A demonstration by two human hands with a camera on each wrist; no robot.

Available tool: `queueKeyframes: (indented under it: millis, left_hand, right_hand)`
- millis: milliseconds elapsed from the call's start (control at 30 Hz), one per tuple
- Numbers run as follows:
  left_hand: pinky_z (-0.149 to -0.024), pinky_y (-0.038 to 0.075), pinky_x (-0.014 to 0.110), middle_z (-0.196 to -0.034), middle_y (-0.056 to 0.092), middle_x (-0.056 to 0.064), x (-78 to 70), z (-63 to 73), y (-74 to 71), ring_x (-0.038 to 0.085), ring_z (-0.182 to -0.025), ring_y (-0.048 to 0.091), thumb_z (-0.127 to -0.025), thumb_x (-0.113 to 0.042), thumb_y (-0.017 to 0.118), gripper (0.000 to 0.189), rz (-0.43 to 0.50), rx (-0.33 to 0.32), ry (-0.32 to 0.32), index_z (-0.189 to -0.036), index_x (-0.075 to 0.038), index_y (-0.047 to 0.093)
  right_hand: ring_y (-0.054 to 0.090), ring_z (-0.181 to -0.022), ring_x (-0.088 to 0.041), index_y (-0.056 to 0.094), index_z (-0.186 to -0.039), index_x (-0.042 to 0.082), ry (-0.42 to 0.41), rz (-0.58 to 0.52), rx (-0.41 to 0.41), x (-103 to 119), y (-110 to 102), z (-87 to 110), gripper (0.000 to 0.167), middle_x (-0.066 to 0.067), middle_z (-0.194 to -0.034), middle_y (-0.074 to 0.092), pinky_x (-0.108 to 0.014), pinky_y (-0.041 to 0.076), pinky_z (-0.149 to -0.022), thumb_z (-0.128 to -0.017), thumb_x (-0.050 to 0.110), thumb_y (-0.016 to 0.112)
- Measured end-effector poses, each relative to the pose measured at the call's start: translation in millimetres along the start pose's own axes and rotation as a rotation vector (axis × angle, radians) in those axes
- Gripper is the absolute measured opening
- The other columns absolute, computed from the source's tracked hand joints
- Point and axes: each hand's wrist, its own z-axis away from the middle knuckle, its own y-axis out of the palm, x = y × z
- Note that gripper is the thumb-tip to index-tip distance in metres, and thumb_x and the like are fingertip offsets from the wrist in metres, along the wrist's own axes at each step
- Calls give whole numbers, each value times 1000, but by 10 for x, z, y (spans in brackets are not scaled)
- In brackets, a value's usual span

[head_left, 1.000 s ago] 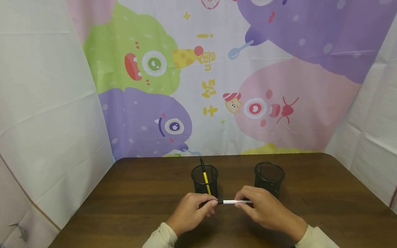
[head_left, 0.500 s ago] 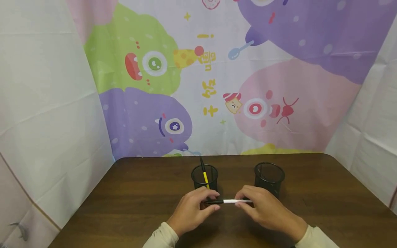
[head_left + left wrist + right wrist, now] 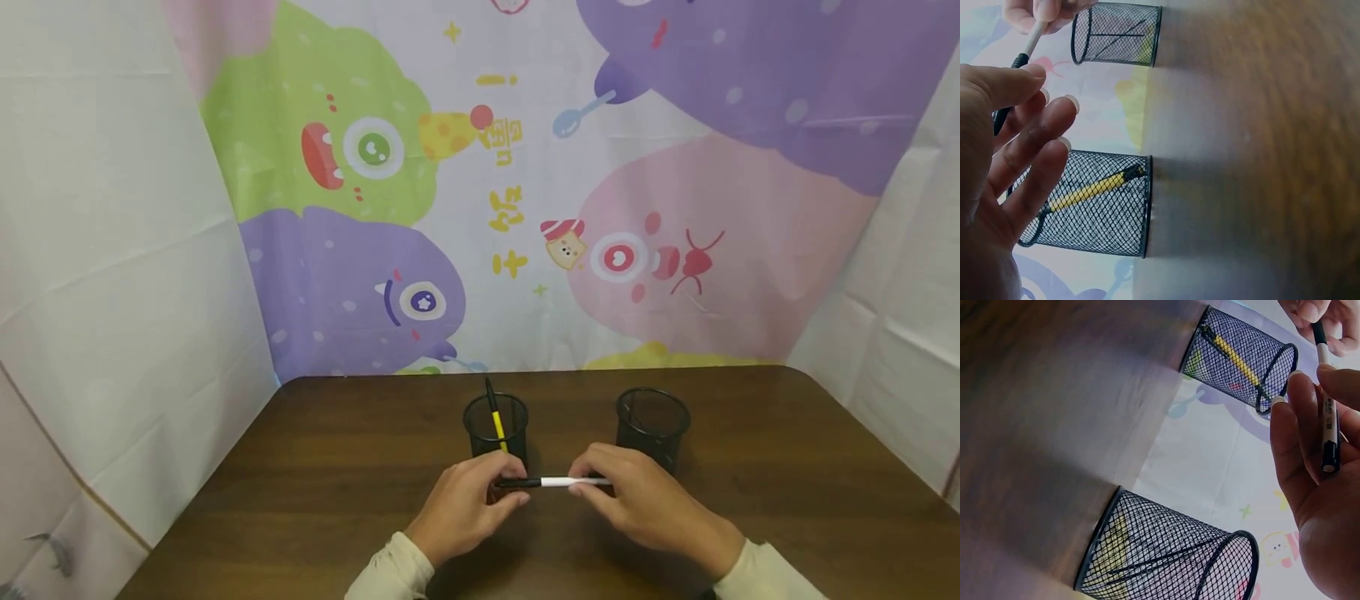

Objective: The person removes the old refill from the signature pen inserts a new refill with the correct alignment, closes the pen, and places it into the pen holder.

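Observation:
A slim marker pen (image 3: 555,482) with a white barrel and black cap lies level between both hands. My left hand (image 3: 472,504) has its thumb and fingers curled round the capped end, a gap showing between the fingertips in the head view. Thumb and fingers of my right hand (image 3: 645,504) pinch the white barrel; its printed side and black end (image 3: 1330,456) show in the right wrist view. Just beyond the left hand stands a black mesh pen cup (image 3: 1097,231) holding a yellow pen (image 3: 1094,190) with black ends, leaning.
A second black mesh pen cup (image 3: 1166,550) stands beyond the right hand; thin dark lines show through its mesh. The brown wooden table (image 3: 300,500) ends at a cartoon-printed cloth (image 3: 510,325). White cloth walls (image 3: 112,208) rise on both sides.
The left fingers spread apart on the capped end half a second ago and have since drawn somewhat closer round it. The right hand keeps its pinch. The head view has tilted slightly.

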Motion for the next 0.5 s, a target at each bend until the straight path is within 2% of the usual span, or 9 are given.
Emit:
queueKeyframes:
  millis: [500]
  left_hand:
    - [-62,46,11,-89,61,-13,19,10,-2,-4,-71,53,-87,-11,80,18,-2,-44,52,-98,-19,68]
  right_hand:
    - [53,-71,3,64,-95,24,5,-3,22,-5,6,-11,21,19,-86,57,-18,48,-61,-87,13,79]
